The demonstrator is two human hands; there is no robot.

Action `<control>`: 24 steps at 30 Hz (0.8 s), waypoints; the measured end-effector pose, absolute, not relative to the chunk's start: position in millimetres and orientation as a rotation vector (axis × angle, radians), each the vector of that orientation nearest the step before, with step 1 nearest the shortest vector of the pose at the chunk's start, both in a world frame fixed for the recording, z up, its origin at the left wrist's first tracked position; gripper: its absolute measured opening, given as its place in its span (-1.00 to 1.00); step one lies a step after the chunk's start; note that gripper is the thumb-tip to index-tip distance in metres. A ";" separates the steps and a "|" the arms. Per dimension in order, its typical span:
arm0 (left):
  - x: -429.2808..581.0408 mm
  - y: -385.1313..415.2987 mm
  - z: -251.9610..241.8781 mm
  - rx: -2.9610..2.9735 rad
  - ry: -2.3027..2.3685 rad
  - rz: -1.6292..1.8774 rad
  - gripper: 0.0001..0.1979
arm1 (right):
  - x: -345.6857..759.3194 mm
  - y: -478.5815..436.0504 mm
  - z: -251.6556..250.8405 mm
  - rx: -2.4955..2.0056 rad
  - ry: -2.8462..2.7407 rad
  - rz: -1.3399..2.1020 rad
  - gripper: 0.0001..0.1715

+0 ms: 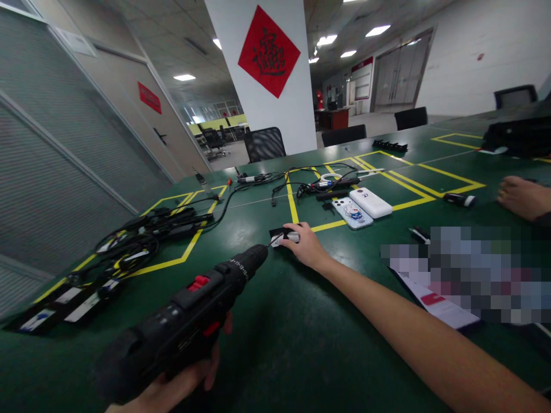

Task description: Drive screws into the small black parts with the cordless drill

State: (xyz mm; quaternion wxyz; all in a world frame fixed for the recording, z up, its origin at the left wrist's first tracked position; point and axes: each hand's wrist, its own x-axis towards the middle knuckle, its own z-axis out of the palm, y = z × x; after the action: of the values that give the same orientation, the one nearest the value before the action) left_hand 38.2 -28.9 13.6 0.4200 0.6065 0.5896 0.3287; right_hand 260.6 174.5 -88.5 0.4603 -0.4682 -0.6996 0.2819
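Observation:
My left hand (181,384) is wrapped round the grip of a black cordless drill (189,315) with red buttons, low in the view. The drill's tip points at a small white and black device (284,236) lying on the green table (301,344). My right hand (303,244) reaches across and its fingers are closed on that small device, holding it against the table.
Two phones (361,207) lie beyond my right hand, with tangled cables and tools (327,182) behind them. Black chargers and cords (138,241) are piled at left inside yellow tape squares. Another person's hand (523,198) rests at the right edge. Papers (439,301) lie at right.

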 end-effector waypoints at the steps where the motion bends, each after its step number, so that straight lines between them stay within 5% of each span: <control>1: 38.0 -24.4 12.6 1.536 1.467 0.798 -0.68 | 260.5 175.3 -89.4 -1.147 -1.721 0.693 -0.45; 24: 16.2 -12.3 -9.7 1.439 1.482 0.661 -0.63 | 260.0 177.6 -93.4 -1.125 -1.729 0.680 -0.47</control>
State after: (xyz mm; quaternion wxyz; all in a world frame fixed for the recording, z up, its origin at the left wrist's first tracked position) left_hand 16.2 -12.3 -9.7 0.4674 0.5866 0.6041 0.2693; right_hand 260.0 177.6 -93.4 0.4660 -0.4583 -0.7043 0.2771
